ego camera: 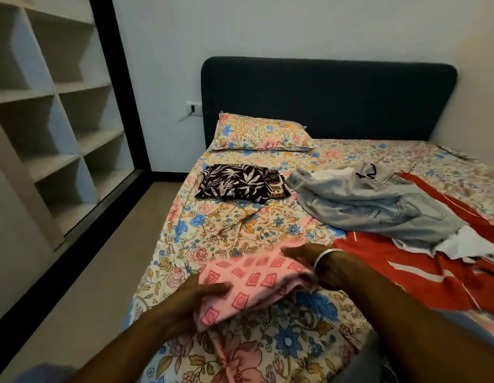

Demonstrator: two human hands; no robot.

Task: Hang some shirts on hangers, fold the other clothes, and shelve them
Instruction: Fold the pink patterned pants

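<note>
A folded pink garment [251, 283] with darker pink squares lies on the near part of the floral bed [226, 228]. My left hand [198, 294] grips its left edge, thumb on top. My right hand [303, 255] holds its far right edge, a bangle on the wrist. A folded dark leaf-print garment [234, 182] lies further up the bed, below the pillow. To the right sits a loose pile: pale blue jeans [364, 208], a red garment with white stripes [406, 269] and some white cloth [461, 244].
Open white shelves [63, 120] with bare compartments stand at the left, behind a dark sliding-door frame [115, 78]. A strip of beige floor [102, 272] runs between shelves and bed. A floral pillow [262, 134] rests against the dark blue headboard [328, 100].
</note>
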